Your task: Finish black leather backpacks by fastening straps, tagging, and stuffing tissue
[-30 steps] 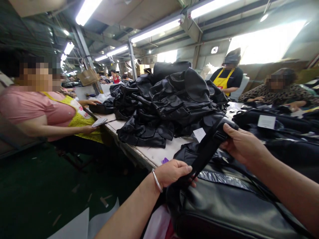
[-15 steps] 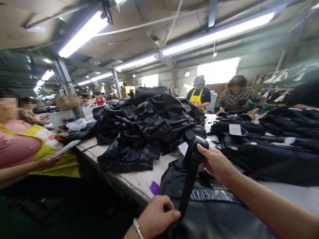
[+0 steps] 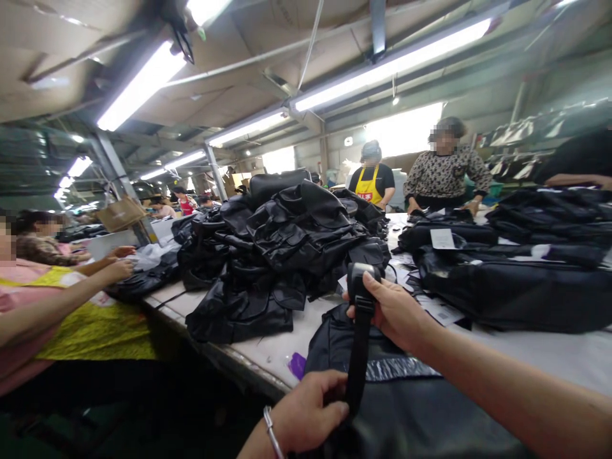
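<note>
A black bag (image 3: 396, 414) lies in front of me at the near edge of the table (image 3: 268, 350). Its wide black strap (image 3: 358, 344) runs upright between my hands. My right hand (image 3: 392, 309) is closed on the strap's upper end, thumb over the folded top. My left hand (image 3: 310, 414), with a metal bangle on the wrist, is closed on the strap's lower end next to the bag. A strip of shiny plastic film (image 3: 396, 368) lies across the bag's top.
A tall heap of black bags (image 3: 287, 248) fills the table's middle, with more black bags (image 3: 516, 280) at the right. A seated person in pink and yellow (image 3: 52, 319) reaches in from the left. Two people (image 3: 373, 178) stand at the far side.
My view has swung up and right. My right hand has drawn the strap from a slant to nearly upright, my left hand keeping the lower end. The seated person's arm now reaches toward the table.
</note>
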Tool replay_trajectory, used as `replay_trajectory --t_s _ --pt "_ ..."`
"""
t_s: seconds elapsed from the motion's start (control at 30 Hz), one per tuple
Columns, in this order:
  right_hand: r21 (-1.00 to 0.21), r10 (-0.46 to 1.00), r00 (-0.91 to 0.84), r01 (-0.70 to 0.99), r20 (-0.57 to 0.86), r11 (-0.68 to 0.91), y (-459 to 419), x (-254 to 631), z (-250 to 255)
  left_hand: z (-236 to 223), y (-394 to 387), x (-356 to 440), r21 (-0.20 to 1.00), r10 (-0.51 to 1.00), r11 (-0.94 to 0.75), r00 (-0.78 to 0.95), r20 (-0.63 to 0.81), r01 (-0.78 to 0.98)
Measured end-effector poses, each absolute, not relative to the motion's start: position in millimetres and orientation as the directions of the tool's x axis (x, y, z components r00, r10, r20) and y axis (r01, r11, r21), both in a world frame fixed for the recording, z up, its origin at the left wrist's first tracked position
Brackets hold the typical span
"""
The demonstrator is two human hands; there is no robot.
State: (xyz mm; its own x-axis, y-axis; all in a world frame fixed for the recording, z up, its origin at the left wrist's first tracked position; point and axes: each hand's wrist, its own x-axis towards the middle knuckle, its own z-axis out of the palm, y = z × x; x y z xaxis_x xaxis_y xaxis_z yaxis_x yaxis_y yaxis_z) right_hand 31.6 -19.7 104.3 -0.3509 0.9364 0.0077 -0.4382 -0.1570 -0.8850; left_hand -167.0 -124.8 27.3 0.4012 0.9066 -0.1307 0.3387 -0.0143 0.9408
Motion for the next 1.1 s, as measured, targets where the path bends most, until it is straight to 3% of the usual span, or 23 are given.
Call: replay_trajectory --t_s 0.1,0.17,0.27,0.43,0.5,0.57,0.67,0.93,1.1 --pt "-0.901 0.933 -0.357 -0.417 0.039 -0.122 -23 25 105 57 -105 -179 1.0 0.929 0.005 0.37 -0.013 0.025" --pt "-0.912 0.917 -0.396 -0.393 0.051 -0.119 -26 21 107 79 -85 -180 0.975 0.948 0.043 0.316 0.028 -0.216" --pt "-0.942 0.883 -0.467 -0.314 0.041 -0.122 -34 15 105 105 -55 -163 0.937 0.928 0.122 0.374 0.01 -0.327" --pt "-0.972 0.817 -0.568 -0.228 0.095 -0.046 -44 12 84 121 -27 -129 0.98 0.963 0.134 0.255 -0.093 -0.149" --pt "-0.988 0.776 -0.619 0.002 0.12 0.155 -42 16 71 122 -26 -127 0.982 0.978 0.1 0.2 -0.066 -0.161" --pt "-0.874 0.77 -0.628 0.305 0.115 0.379 -33 22 58 120 -31 -132 0.979 0.985 0.066 0.167 -0.034 -0.191" --pt "-0.673 0.814 -0.568 0.555 0.123 0.489 -16 32 46 105 -47 -145 0.983 0.989 0.075 0.138 -0.052 -0.17" --pt "-0.376 0.79 -0.611 0.719 0.057 0.584 -25 25 23 29 -104 -167 0.987 0.99 0.138 -0.039 -0.135 0.084" --pt "-0.254 0.786 -0.618 0.757 0.018 0.602 -42 21 13 18 -124 -176 0.897 0.984 0.154 0.019 -0.177 0.414"
